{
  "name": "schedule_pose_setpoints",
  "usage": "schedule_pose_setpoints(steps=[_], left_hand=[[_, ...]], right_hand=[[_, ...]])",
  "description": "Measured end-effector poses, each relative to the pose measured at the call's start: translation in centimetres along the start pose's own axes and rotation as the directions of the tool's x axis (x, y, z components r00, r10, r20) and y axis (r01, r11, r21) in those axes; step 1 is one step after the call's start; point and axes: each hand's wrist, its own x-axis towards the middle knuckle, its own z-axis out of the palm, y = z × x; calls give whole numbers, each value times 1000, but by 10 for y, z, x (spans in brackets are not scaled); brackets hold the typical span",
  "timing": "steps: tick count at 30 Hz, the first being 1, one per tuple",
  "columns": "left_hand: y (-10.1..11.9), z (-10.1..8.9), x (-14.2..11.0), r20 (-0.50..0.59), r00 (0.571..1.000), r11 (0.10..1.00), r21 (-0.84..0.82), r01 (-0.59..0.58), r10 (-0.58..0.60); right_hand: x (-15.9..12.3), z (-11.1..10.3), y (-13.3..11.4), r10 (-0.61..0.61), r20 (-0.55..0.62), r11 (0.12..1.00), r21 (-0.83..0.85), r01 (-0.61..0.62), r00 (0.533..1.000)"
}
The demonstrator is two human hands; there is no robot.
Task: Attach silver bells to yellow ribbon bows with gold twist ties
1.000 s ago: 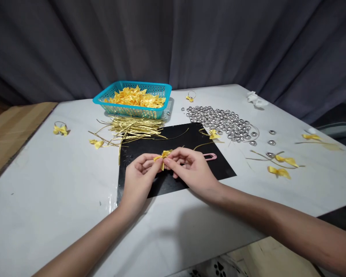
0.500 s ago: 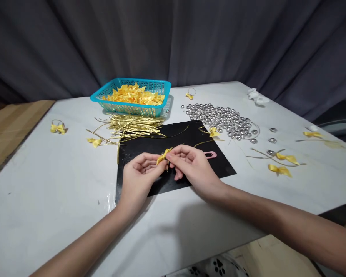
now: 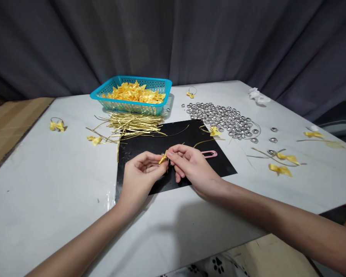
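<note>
Evidently the small yellow satin ribbon bow [image 3: 163, 158] is the thing in hand, held edge-on above the thin black rectangular sheet [image 3: 219, 163], nearer that sheet's near edge than its far one. The bare left hand [image 3: 142, 169] has thumb and forefinger pinched together on the bow's left side, probably to steady it; the bare right hand [image 3: 192, 163] has thumb and forefinger closed at its upper right end, its other fingers curled loosely, perhaps to leave the tips free for fine work. Whether the right fingertips also grip a wire, I cannot tell. The sheet presumably gives a dark ground against which small bright parts show up. Beyond its far left corner lies a bundle of shiny gold wire ties [image 3: 135, 124], and past its far right corner spread many glossy silver oval beads [image 3: 227, 119], likely placed there for easy reach. Near the white table's [image 3: 60, 192] far edge stands a turquoise perforated plastic basket [image 3: 127, 107], whose walls seem to keep its heaped yellow bows [image 3: 135, 92] together.
</note>
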Motion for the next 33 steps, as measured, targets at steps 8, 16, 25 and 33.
schedule_pose_setpoints(steps=[8, 16, 25, 33], left_hand=[[-4, -4, 1, 44, 998, 999, 17, -35, 35], [-1, -5, 0, 41, 993, 981, 154, -120, 115], [-3, -11, 2, 146, 956, 915, 282, -288, 256], [-7, -12, 3, 180, 930, 860, 357, -366, 321]], right_hand=[[2, -5, -4, 62, 91, 994, 88, -70, 994], [4, -15, -12, 127, 151, 992, -27, -125, 980], [6, -24, -10, 238, 252, 964, 58, -260, 938], [5, -27, -31, 193, 135, 979, 33, -200, 972]])
